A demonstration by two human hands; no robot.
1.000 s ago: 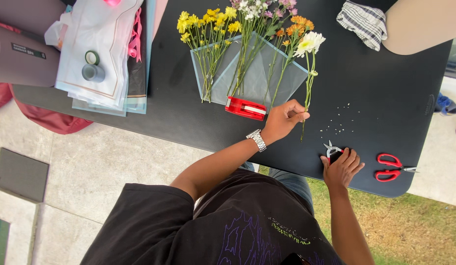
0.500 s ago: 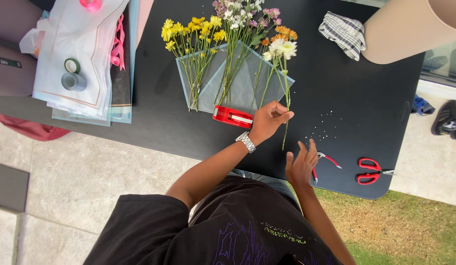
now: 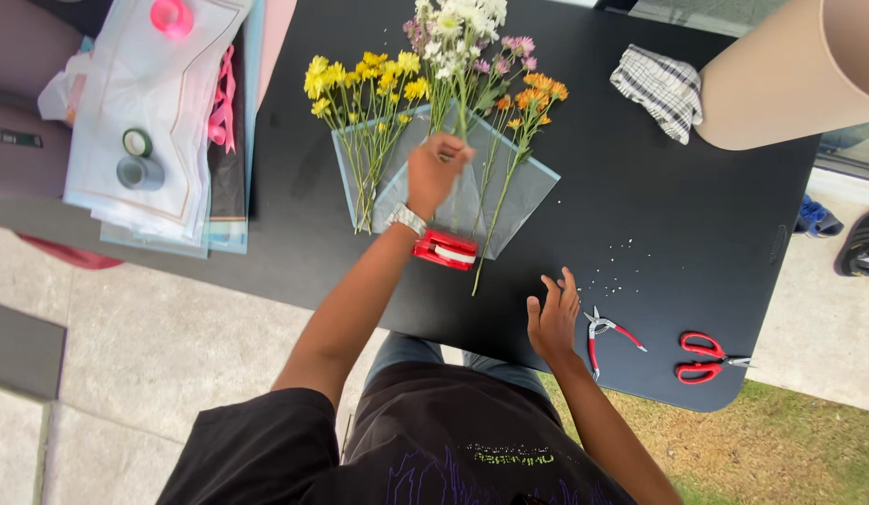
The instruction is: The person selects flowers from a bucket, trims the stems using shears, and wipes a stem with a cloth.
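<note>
In the head view we see our left hand (image 3: 434, 173) closed round the stems of the white flowers (image 3: 458, 23), holding them over the clear wrapping sheet (image 3: 523, 192) that lies on the black worktop (image 3: 696, 215). The white blooms sit at the far end of the sheet, between the yellow flowers (image 3: 359, 79) on one side and the orange flowers (image 3: 532, 93) on the other, with a few small pink flowers (image 3: 509, 54) just behind. Our right hand (image 3: 554, 318) rests flat on the worktop, fingers spread and released, holding nothing, just beside the small red-handled snips (image 3: 607, 332); the red scissors (image 3: 705, 355) lie further along the near edge.

To do this step well, we judge the stems should go down parallel with the others, heads level with their neighbours, and the grip should stay light so no stem is crushed. The free hand could steady the sheet.

The red tape dispenser (image 3: 445, 250) lies on the sheet's near corner, partly behind our wrist. We cannot tell how many stems the left fingers enclose, since the hand covers them. The white heads are cut by the top edge, and the large tan roll (image 3: 780, 84) at the corner is cropped too
</note>
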